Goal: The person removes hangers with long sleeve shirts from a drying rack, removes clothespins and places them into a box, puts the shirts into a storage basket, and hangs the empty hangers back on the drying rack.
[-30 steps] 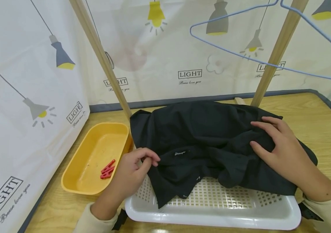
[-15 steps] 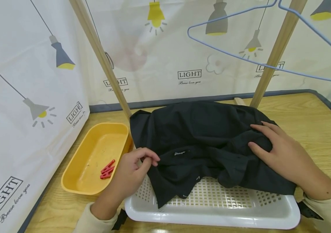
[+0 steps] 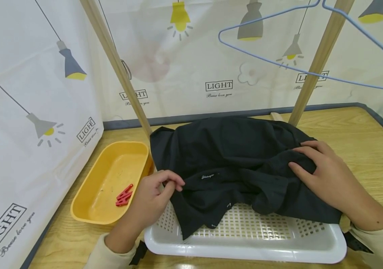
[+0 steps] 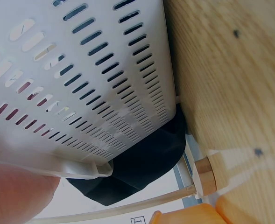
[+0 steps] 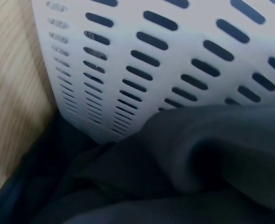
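Note:
A dark, crumpled shirt (image 3: 232,142) with a small white script label lies over the white perforated basket (image 3: 245,254) in the head view. Near the shirt's left edge is my left hand (image 3: 152,196), its fingers loosely bent and nothing visible between them. My right hand (image 3: 329,179) rests on the shirt's right side, thumb apart from the extended fingers, with a fold of cloth between. Part of a hand (image 4: 18,193) shows beside the basket's edge in the left wrist view. Dark cloth (image 5: 128,177) fills the lower right wrist view against the basket wall (image 5: 128,70).
A yellow tub (image 3: 110,179) with red clothespins (image 3: 124,195) in it stands left of the basket. Behind the basket rise two wooden poles (image 3: 119,69). A blue wire hanger (image 3: 262,58) hangs at the upper right, before a lamp-print curtain (image 3: 184,56).
My right fingers have shifted slightly down over the shirt and drawn closer together. The shirt's right edge has pulled in a little. My left hand has stayed put.

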Demonstrator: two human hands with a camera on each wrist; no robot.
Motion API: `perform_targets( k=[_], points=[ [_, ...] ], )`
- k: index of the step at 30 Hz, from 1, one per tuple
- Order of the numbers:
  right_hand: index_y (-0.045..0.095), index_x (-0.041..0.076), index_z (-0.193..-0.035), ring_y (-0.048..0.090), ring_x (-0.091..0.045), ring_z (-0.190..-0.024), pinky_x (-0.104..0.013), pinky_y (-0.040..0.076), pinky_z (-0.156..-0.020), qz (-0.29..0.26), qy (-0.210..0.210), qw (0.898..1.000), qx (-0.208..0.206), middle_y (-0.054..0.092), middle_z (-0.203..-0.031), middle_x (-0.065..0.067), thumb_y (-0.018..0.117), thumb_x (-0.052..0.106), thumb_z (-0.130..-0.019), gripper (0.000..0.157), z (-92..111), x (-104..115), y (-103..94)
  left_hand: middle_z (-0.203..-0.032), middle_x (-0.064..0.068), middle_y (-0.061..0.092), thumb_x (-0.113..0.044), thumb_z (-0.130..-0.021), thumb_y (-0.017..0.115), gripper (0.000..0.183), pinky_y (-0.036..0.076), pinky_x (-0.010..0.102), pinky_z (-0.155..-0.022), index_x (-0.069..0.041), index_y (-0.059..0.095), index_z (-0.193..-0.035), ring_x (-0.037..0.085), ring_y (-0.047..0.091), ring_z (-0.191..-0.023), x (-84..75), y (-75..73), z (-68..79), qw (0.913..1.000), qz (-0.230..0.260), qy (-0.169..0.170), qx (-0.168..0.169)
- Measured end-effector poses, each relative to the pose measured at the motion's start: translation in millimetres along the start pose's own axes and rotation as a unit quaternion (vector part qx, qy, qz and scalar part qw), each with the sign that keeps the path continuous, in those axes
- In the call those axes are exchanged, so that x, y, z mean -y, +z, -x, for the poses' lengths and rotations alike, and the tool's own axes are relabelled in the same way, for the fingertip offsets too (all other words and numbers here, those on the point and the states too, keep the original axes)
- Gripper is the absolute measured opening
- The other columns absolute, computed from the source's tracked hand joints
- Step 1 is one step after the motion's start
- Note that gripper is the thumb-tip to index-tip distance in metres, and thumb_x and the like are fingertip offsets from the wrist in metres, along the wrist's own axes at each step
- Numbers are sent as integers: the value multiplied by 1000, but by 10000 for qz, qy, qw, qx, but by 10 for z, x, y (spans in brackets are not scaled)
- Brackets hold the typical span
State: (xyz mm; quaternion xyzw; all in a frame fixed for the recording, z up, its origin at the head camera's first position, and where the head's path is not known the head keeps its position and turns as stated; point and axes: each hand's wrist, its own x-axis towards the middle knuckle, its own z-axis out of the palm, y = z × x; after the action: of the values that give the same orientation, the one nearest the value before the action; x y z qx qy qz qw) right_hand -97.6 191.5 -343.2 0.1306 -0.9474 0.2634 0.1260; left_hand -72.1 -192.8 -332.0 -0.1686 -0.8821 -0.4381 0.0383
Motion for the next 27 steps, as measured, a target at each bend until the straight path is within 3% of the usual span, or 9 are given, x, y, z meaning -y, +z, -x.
perform_targets(
  k=[8,27],
  points=[
    [63,5,-108,48,-30,-94,-51,42,-74,117,109,9997,-185,49,-106,-14,63,23,-85,29,14,2,7,-81,-14,62,-10,-92,50,20,50,24,-68,-20,66,-87,7,57,-76,6,3,-3,10000,-54,16,-21],
    [65,5,-107,52,-26,-81,-46,43,-66,344,107,9989,-289,53,-94,-10,63,22,-86,28,22,-1,17,-80,-14,62,-10,-92,50,20,50,25,-69,-21,66,-86,6,58,-76,17,3,2,9999,-84,6,-65]
  ],
)
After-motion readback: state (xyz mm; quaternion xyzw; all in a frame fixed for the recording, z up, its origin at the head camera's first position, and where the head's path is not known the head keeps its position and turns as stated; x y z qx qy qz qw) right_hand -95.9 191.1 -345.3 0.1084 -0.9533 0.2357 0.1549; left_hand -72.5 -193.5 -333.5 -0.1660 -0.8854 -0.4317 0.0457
